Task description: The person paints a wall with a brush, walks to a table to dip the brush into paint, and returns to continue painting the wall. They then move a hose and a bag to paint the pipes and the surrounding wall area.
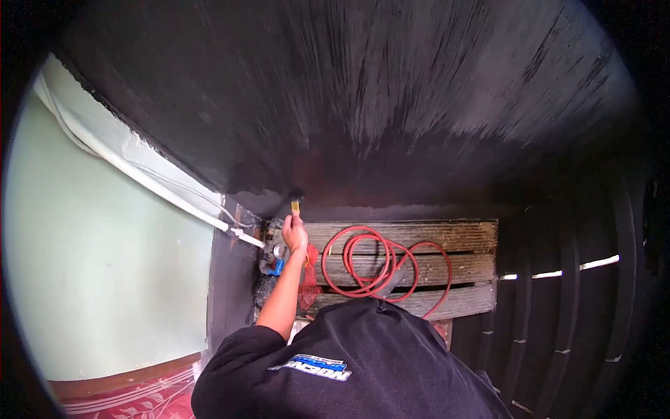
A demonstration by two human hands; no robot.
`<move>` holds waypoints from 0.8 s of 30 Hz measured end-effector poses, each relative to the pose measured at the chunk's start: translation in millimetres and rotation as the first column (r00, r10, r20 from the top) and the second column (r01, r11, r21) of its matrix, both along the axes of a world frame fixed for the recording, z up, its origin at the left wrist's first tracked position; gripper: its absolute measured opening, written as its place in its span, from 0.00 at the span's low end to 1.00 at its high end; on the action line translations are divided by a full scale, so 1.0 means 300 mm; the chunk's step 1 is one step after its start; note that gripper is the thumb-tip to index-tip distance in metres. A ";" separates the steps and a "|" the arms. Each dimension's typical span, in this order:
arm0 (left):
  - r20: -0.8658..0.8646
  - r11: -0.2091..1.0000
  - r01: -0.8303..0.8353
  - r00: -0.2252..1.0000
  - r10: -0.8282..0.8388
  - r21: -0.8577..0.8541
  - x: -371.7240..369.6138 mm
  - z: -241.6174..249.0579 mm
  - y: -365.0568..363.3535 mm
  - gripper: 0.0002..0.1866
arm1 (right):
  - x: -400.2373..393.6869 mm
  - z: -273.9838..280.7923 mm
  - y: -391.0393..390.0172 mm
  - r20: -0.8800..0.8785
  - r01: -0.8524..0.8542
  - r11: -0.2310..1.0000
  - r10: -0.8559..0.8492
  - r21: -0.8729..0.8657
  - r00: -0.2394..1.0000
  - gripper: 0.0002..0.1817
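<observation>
My left hand (pixel 296 234) reaches forward, its fingers closed round the handle of a paintbrush (pixel 295 205). A yellowish part of the brush shows above the fingers, and its dark bristle end is at the lower part of a black-painted wall (pixel 419 98). Streaky brush marks cover that wall higher up. Below my wrist, a blue pipe fitting (pixel 276 267) and some red mesh material (pixel 310 285) lie close to the forearm. My right hand is out of view, with the black shirt filling the bottom of the picture.
A coiled red hose (pixel 350 285) lies on weathered wooden slats (pixel 474 241). Along the pale green wall (pixel 118 265) at left runs a white pipe (pixel 164 190). Dark ribbed panels (pixel 558 314) with bright gaps stand at right. Patterned red fabric (pixel 150 399) shows at lower left.
</observation>
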State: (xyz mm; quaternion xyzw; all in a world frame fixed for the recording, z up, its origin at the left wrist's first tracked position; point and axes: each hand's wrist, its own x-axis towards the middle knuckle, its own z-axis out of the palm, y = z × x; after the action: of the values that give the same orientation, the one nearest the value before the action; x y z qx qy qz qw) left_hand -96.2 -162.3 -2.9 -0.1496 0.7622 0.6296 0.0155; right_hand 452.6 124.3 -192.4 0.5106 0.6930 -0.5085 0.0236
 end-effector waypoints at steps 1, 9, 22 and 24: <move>-0.161 0.991 0.024 0.987 -0.002 0.132 0.011 0.065 -0.010 0.18 | 0.004 -0.019 -0.006 0.006 0.022 0.999 -0.022 -0.023 1.000 0.11; -0.360 0.999 -0.010 0.932 0.029 0.053 -0.103 0.007 -0.096 0.17 | 0.003 -0.067 -0.006 -0.017 0.122 0.983 -0.126 -0.134 0.992 0.11; -0.078 0.983 -0.127 0.987 0.138 0.130 -0.051 -0.041 -0.079 0.18 | -0.042 -0.042 0.019 -0.034 0.202 0.968 -0.209 -0.152 0.977 0.12; -0.223 0.985 -0.153 0.961 0.166 0.074 -0.069 -0.017 -0.086 0.17 | -0.061 0.012 0.005 -0.016 0.190 0.971 -0.194 -0.147 0.981 0.12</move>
State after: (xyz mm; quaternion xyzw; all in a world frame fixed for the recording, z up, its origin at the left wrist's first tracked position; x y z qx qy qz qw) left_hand -116.8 -188.2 -7.9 -0.1368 0.7264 0.6630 -0.1186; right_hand 434.2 125.9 -189.0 0.5644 0.6020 -0.5648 0.0010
